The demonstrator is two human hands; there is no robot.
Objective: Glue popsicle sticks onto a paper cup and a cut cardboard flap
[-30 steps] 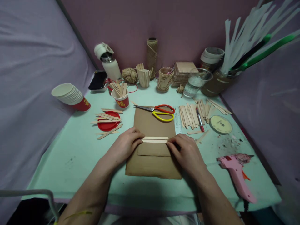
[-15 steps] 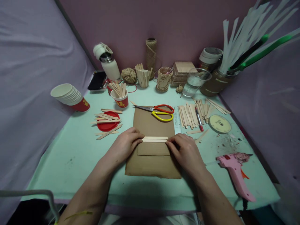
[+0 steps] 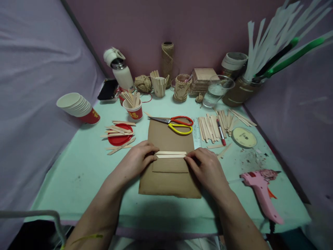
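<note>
Two popsicle sticks (image 3: 171, 155) lie side by side across a brown cardboard sheet (image 3: 170, 184), just above a smaller cardboard piece (image 3: 170, 166). My left hand (image 3: 139, 154) pinches about their left ends with thumb and finger. At the right ends, my right hand (image 3: 204, 166) has its thumb and finger closed on the sticks. Scissors with one red and one yellow handle (image 3: 179, 125) rest on the sheet's far edge.
A pink glue gun (image 3: 262, 194) lies at right. Loose sticks (image 3: 210, 128) and a marker (image 3: 221, 132) are beyond my right hand. A red lid with sticks (image 3: 118, 140) and stacked paper cups (image 3: 78, 107) stand left. A water cup (image 3: 214, 95) is at the back.
My left thumb and finger have shifted slightly left, showing more of the sticks' left ends. My right hand stays almost still at the right ends.
</note>
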